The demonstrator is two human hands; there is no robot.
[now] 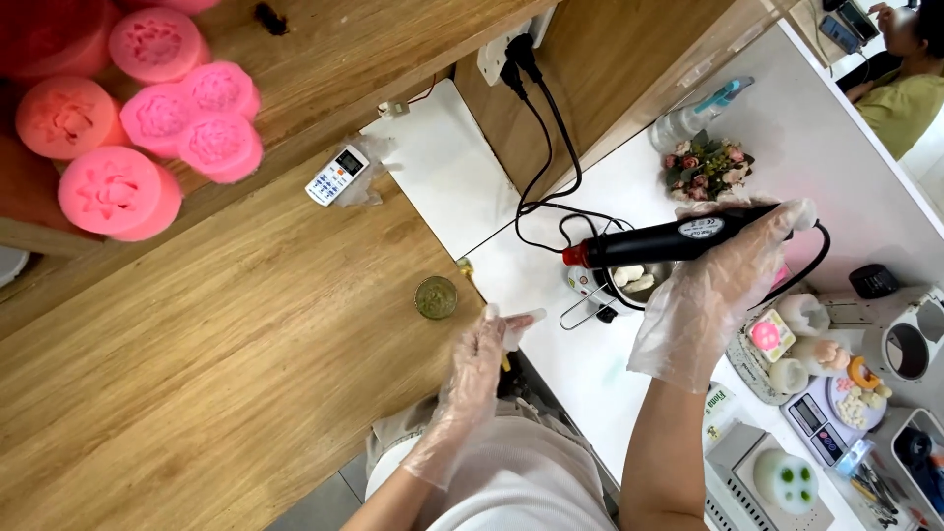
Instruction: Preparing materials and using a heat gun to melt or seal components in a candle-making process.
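While the right hand (723, 285), in a loose clear plastic glove, is closed around the black heat gun (678, 239), the tool lies roughly level with its red nozzle pointing left. Nozzle tip sits just above a small metal pot (629, 280) holding pale wax chunks. The pot stands on the white counter (590, 354), wire handle sticking out toward the near side. The gun's black cord (546, 157) loops back to a wall socket (506, 54) at the far end.

Left hand (479, 359), also gloved, hovers near the seam between the wooden table (216, 344) and the white counter. Fingers are loosely curled; a small pale piece seems pinched at the fingertips, but can't tell what it is. Just left of and beyond that hand: a small round glass jar (436, 297) with greenish contents, on the wood, not touching the hand.

Far left: a cluster of pink round silicone moulds (147, 108) on a wooden shelf. A white remote control (335, 175) lies in a clear sleeve on the wooden table.

Right side of the counter: dried flower bunch (706, 167), spray bottle (700, 113) just beyond it, small decorated candles (796, 339), a digital scale (816, 418) and a white candle with green dots (785, 479). Another person (900, 88) in a green top sits at the far right corner.
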